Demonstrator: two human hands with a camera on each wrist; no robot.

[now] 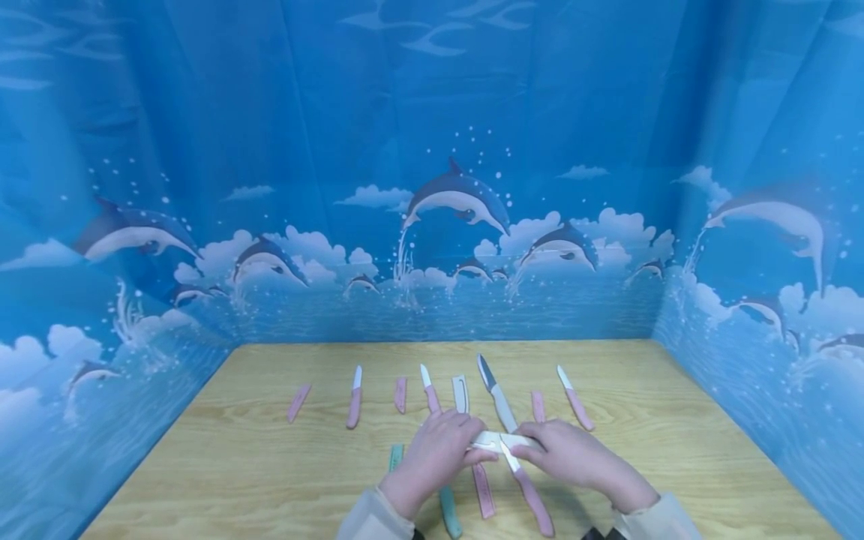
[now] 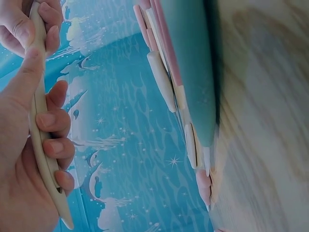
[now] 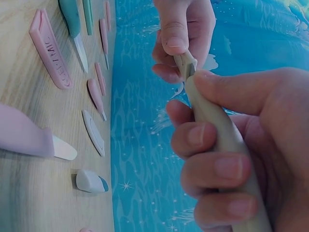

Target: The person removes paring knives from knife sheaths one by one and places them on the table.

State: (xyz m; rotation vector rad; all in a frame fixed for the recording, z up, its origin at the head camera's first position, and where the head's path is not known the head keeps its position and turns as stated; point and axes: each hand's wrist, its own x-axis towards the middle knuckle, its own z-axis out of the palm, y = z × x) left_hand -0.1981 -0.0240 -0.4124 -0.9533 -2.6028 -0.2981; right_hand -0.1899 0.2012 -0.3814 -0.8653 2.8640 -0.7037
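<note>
Both hands meet above the near part of the table. My left hand (image 1: 439, 450) grips a cream blade sheath (image 2: 44, 159), its fingers curled round it. My right hand (image 1: 574, 456) holds the cream handle of a knife (image 3: 217, 123), thumb lying along it. In the right wrist view the sheath and the handle meet almost end to end, with only a sliver of dark blade between them; the rest of the blade is hidden. Below the hands lie a pink-handled knife (image 1: 533, 501), a pink sheath (image 1: 484, 491) and a green-handled knife (image 1: 448, 511), partly covered by the left hand.
Farther back lie pink-handled knives (image 1: 354, 397), a larger knife with a pale handle (image 1: 499, 397), a pale sheath (image 1: 460, 394) and several pink sheaths (image 1: 401, 395). A green sheath (image 1: 396, 455) is beside the left hand. Dolphin-printed curtains (image 1: 445, 300) enclose the wooden table (image 1: 270, 465).
</note>
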